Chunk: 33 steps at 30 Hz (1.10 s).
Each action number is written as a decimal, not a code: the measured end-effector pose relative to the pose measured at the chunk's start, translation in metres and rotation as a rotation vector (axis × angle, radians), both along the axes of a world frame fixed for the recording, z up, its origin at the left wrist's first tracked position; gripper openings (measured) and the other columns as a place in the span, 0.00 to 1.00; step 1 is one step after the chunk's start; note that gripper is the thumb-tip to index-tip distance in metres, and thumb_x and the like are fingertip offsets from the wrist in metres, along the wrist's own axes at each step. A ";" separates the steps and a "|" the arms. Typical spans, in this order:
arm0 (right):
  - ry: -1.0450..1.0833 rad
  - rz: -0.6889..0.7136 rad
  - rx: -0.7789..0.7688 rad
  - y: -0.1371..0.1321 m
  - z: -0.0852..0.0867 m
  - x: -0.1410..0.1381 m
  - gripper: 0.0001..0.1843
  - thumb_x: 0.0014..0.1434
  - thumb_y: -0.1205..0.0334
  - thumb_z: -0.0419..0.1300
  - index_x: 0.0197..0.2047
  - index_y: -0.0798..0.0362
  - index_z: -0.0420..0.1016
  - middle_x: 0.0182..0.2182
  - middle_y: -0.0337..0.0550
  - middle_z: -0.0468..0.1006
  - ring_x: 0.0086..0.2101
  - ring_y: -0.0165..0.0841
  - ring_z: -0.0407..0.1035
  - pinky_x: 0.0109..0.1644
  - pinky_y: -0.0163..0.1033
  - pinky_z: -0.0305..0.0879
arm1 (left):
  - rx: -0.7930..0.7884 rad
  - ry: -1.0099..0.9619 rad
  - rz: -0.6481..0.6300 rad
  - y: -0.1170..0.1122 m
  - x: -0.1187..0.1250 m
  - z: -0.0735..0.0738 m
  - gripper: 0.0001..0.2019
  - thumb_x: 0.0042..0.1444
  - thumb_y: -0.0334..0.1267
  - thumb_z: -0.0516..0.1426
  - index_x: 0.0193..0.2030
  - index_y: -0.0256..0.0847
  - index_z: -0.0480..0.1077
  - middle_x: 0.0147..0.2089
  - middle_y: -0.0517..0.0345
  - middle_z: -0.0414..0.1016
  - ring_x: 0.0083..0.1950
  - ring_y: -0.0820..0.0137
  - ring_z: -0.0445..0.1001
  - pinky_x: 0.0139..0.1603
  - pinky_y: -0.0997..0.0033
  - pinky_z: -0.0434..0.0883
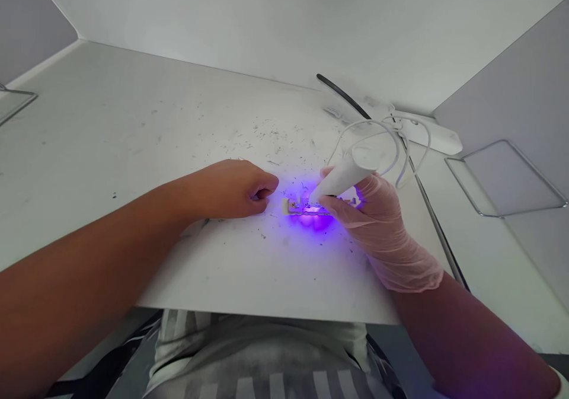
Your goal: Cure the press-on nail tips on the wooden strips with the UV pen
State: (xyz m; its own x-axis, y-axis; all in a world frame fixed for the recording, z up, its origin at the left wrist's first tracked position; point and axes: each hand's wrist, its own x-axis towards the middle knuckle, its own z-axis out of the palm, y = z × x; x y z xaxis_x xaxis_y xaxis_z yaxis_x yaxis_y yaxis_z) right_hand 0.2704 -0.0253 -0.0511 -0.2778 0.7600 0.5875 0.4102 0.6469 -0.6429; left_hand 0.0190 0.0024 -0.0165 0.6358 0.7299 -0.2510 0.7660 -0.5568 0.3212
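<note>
At the far left, a wire frame (20, 109) shows partly, by the left edge of the white table (111, 108). The person's bare left hand (233, 188) rests toward the middle of the table, its grip closed in a loose fist; whether anything is inside it I cannot tell. Dark specks (271, 132) are scattered behind it, toward the back edge.

Just right of the fist lies a small strip-shaped part (291, 206), on the table between the middle and the right edge. Its long axis runs left to right, roughly in line with the front edge, with a pale block at its left end. Purple light (313, 224) falls over the part and the tabletop around it.

The gloved right hand (367, 203) grips a white lamp (344, 174). The lamp leans: its narrow tip points down and left at the part, its wide end up toward the back right corner. Whether tip and part touch I cannot tell.

Behind the lamp, a white cable (398, 144) loops before a long white box (438, 138) near the back right corner. Farther right stands another wire frame (537, 172).
</note>
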 end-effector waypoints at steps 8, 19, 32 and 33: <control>-0.010 -0.010 -0.010 -0.001 0.001 0.000 0.05 0.56 0.58 0.66 0.37 0.44 0.75 0.27 0.34 0.72 0.32 0.34 0.69 0.39 0.45 0.68 | -0.014 0.006 0.005 0.000 0.000 0.001 0.09 0.51 0.33 0.53 0.24 0.42 0.54 0.22 0.62 0.61 0.26 0.72 0.57 0.29 0.66 0.53; 0.004 -0.029 -0.063 -0.003 0.001 -0.001 0.06 0.56 0.56 0.66 0.38 0.45 0.76 0.27 0.36 0.73 0.31 0.34 0.70 0.37 0.44 0.68 | -0.062 -0.010 -0.030 -0.002 -0.002 0.006 0.07 0.49 0.31 0.54 0.25 0.42 0.57 0.22 0.63 0.61 0.25 0.72 0.58 0.30 0.67 0.53; -0.004 -0.009 -0.037 -0.001 0.002 0.000 0.05 0.56 0.58 0.66 0.38 0.45 0.76 0.27 0.35 0.72 0.31 0.34 0.70 0.38 0.44 0.69 | -0.066 -0.009 0.018 -0.002 0.000 0.008 0.08 0.50 0.32 0.53 0.25 0.42 0.55 0.23 0.62 0.62 0.26 0.71 0.59 0.30 0.67 0.52; -0.003 -0.010 -0.041 -0.001 0.002 0.000 0.05 0.56 0.58 0.66 0.38 0.45 0.76 0.27 0.35 0.72 0.31 0.34 0.70 0.38 0.45 0.69 | -0.060 -0.013 0.021 -0.001 0.000 0.008 0.09 0.50 0.33 0.53 0.25 0.42 0.54 0.23 0.62 0.62 0.26 0.71 0.58 0.30 0.67 0.52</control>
